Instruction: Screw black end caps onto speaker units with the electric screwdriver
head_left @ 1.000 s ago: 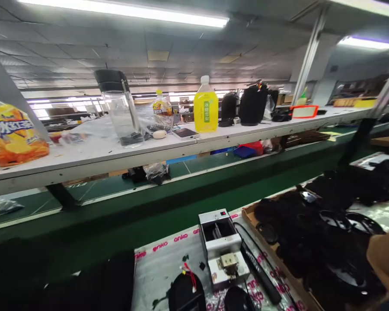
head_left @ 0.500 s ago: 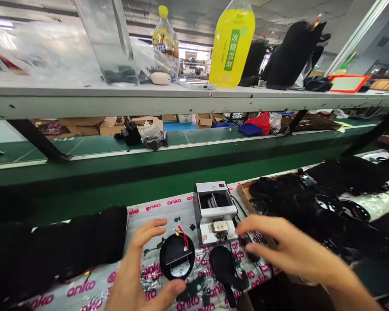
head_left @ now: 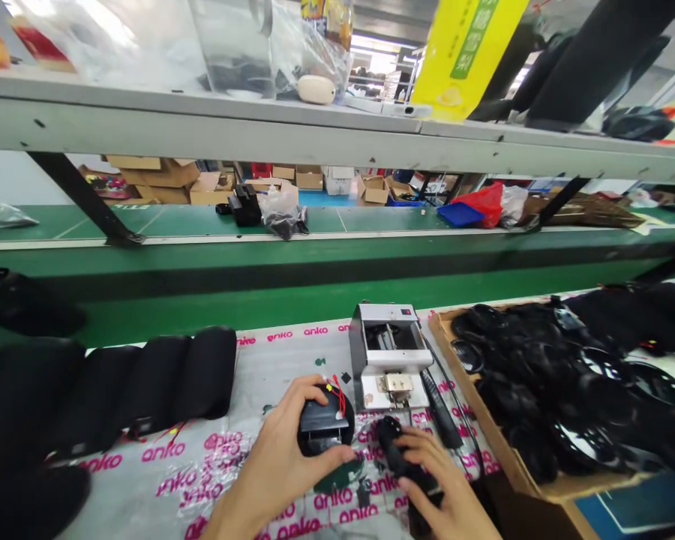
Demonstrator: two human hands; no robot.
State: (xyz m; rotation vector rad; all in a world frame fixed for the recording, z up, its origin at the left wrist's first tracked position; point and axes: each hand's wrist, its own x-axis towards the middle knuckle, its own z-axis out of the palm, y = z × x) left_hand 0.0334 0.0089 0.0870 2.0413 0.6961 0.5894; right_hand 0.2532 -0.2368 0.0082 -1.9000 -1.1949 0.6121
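Observation:
My left hand (head_left: 281,461) is wrapped round a round black part (head_left: 325,424) with red and white wires on top, holding it on the plastic-covered bench. My right hand (head_left: 436,484) grips a black handle-shaped piece (head_left: 397,450) just to the right of it. Both sit directly in front of a small grey and white machine (head_left: 388,356) with a red light. A black cable and tool (head_left: 439,409) lie along the machine's right side.
A cardboard tray (head_left: 511,465) full of black round parts stands at the right. Black padded pieces (head_left: 163,382) lie at the left. A green conveyor (head_left: 315,281) runs behind, and a shelf (head_left: 292,135) with bottles and a clear jug hangs overhead.
The view has tilted down from the shelf to the bench. Both hands came in open, then closed: the left on the round black part, the right on the black handle piece.

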